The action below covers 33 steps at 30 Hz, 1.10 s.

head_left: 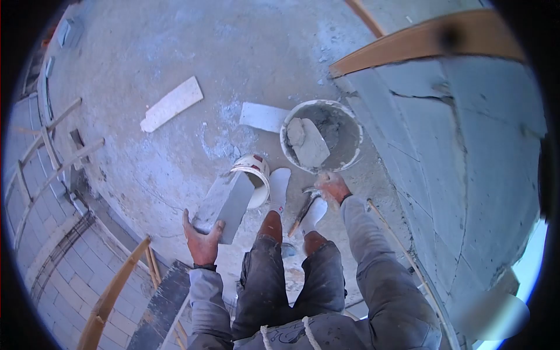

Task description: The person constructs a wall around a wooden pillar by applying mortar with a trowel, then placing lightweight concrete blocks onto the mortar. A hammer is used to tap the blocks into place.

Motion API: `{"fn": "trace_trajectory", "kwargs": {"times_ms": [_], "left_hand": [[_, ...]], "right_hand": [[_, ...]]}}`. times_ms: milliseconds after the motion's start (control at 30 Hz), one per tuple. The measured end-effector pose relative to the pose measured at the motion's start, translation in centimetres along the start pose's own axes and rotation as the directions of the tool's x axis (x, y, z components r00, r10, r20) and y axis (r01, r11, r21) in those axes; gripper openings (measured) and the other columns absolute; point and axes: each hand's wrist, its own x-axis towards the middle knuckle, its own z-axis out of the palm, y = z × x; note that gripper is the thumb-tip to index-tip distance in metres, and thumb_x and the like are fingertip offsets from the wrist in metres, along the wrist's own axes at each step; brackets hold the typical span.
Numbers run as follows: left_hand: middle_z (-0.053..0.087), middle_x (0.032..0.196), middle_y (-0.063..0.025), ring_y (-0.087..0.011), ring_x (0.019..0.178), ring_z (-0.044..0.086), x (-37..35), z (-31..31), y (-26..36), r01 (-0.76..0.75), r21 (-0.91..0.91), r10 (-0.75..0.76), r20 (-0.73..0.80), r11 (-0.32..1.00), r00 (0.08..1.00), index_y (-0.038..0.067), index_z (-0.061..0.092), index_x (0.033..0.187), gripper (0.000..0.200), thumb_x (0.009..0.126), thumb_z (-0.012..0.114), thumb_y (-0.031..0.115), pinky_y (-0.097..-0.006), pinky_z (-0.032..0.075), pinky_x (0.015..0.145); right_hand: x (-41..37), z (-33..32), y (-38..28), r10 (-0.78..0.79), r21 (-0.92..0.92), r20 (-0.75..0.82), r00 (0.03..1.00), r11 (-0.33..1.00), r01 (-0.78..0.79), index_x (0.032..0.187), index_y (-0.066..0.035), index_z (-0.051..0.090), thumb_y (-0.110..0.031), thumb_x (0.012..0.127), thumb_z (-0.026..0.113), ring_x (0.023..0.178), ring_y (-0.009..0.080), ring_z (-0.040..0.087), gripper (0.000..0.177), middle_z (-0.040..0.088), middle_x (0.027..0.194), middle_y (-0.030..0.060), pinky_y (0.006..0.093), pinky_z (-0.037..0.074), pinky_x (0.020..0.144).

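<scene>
Your left hand is grasping a grey rectangular masonry block; your right hand, grip unclear, is hovering by a wooden-handled metal hammer.

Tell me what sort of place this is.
Probably a building site: a bucket of what looks like mortar, a long grey block at the left hand, and a block wall.

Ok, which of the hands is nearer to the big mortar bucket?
Right. The right hand is close by the near rim of the mortar bucket; the left hand is farther off, to its left and nearer the body, on the grey block.
</scene>
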Motion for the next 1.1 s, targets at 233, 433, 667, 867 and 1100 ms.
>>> {"fn": "trace_trajectory", "kwargs": {"times_ms": [233, 433, 667, 867, 1100], "left_hand": [[0.039, 0.129, -0.0280, -0.0365, 0.120, 0.039, -6.3, -5.0, 4.0, -0.149, 0.017, 0.149, -0.042, 0.989, 0.988, -0.006, 0.026, 0.135, 0.100, 0.059, 0.077, 0.034, -0.0395, 0.031, 0.101], [0.041, 0.127, -0.0282, -0.0370, 0.116, 0.044, -12.8, -10.8, 12.8, -0.275, -0.029, 0.275, 0.014, 0.961, 0.961, -0.005, 0.026, 0.135, 0.100, 0.058, 0.078, 0.032, -0.0407, 0.034, 0.099], [0.039, 0.130, -0.0284, -0.0373, 0.118, 0.042, -13.1, -14.6, 17.2, -0.467, -0.091, 0.469, -0.003, 0.880, 0.883, -0.006, 0.025, 0.135, 0.101, 0.058, 0.079, 0.034, -0.0402, 0.034, 0.100], [0.039, 0.129, -0.0286, -0.0385, 0.118, 0.042, -12.1, -16.6, 17.5, -0.504, 0.017, 0.504, -0.002, 0.863, 0.864, -0.005, 0.024, 0.135, 0.104, 0.058, 0.078, 0.036, -0.0416, 0.035, 0.099], [0.041, 0.126, -0.0287, -0.0393, 0.115, 0.044, -10.9, -17.4, 16.2, -0.412, 0.114, 0.406, 0.076, 0.904, 0.911, -0.002, 0.025, 0.136, 0.105, 0.056, 0.079, 0.038, -0.0427, 0.035, 0.098]], "right_hand": [[-20.7, 0.1, -8.5, -0.301, 0.297, -0.137, 0.944, 0.896, 0.329, 0.084, -0.004, 0.056, -0.014, 0.073, 0.068, 0.050, 0.0107, 0.054, 0.020, 0.057, 0.066, 0.0037, 0.0278, 0.044, 0.044], [-32.2, -1.1, -19.1, -0.557, 0.094, -0.541, 0.630, 0.704, 0.704, 0.087, -0.002, 0.054, -0.015, 0.074, 0.065, 0.052, 0.0129, 0.056, 0.021, 0.058, 0.068, 0.0062, 0.0295, 0.046, 0.046], [-28.9, -1.2, -31.2, -0.446, -0.270, -0.882, 0.150, 0.741, 0.615, 0.098, 0.004, 0.052, -0.023, 0.073, 0.063, 0.079, 0.0352, 0.062, 0.038, 0.063, 0.085, 0.0198, 0.0417, 0.048, 0.071], [-32.1, 0.6, -36.0, -0.375, -0.208, -0.902, 0.213, 0.811, 0.547, 0.105, 0.000, 0.048, -0.021, 0.075, 0.060, 0.090, 0.0378, 0.059, 0.039, 0.060, 0.097, 0.0218, 0.0445, 0.046, 0.077], [-31.9, 0.6, -37.1, -0.540, -0.519, -0.838, -0.076, 0.747, 0.415, 0.107, 0.002, 0.045, -0.019, 0.074, 0.061, 0.086, 0.0358, 0.059, 0.042, 0.058, 0.094, 0.0204, 0.0412, 0.048, 0.070]]}}
